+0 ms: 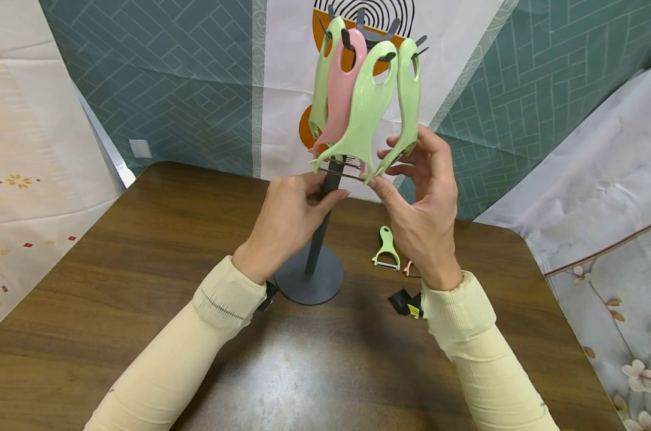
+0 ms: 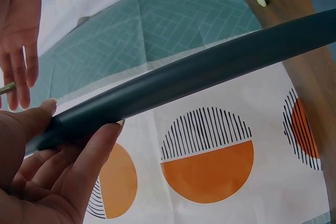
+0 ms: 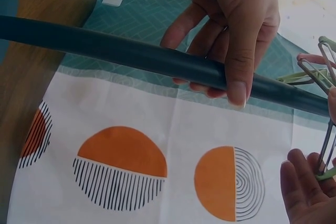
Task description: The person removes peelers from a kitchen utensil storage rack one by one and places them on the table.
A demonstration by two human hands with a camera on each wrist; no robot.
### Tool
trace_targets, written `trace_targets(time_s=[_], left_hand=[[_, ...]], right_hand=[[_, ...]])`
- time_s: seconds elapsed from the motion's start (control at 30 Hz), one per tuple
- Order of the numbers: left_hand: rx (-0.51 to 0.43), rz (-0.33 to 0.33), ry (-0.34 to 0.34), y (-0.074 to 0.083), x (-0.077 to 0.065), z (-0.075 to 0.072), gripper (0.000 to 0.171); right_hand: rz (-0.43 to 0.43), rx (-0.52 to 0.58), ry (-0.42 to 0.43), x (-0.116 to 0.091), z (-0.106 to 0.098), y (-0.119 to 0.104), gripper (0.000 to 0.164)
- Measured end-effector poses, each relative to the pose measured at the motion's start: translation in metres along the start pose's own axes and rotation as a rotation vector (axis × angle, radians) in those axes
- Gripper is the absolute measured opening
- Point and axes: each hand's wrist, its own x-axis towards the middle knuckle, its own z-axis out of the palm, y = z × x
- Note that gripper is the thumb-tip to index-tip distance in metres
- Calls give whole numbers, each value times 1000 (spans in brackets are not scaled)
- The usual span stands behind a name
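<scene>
A dark stand (image 1: pixel 318 239) with hooks at its top stands on the table. My left hand (image 1: pixel 287 218) grips its pole below the hooks; in the left wrist view, thumb and fingers curl round the pole (image 2: pixel 178 77). Vegetable peelers hang from the hooks: a pink peeler (image 1: pixel 342 90), a front green peeler (image 1: pixel 368 102), a right-hand green peeler (image 1: pixel 409 102) and another green one (image 1: pixel 323 84) at the left. My right hand (image 1: pixel 424 203) holds the right-hand green peeler near its blade end, thumb in front and fingers behind. Its fingers (image 3: pixel 304 182) are partly cut off in the right wrist view.
On the brown table (image 1: pixel 196 251), a green peeler (image 1: pixel 387 248) lies behind the right forearm, with a pink peeler (image 1: pixel 408 268) partly hidden by the right hand. The stand's round base (image 1: pixel 303 284) rests on the tabletop. A patterned cloth (image 1: pixel 196 90) hangs behind.
</scene>
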Motion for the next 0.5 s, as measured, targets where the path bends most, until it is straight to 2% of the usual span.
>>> trace_targets(time_s=[0.5], left_hand=[[-17,8,1,-1,0,0,20]], right_hand=[[-10,-1,6,1,-1,-1,62]])
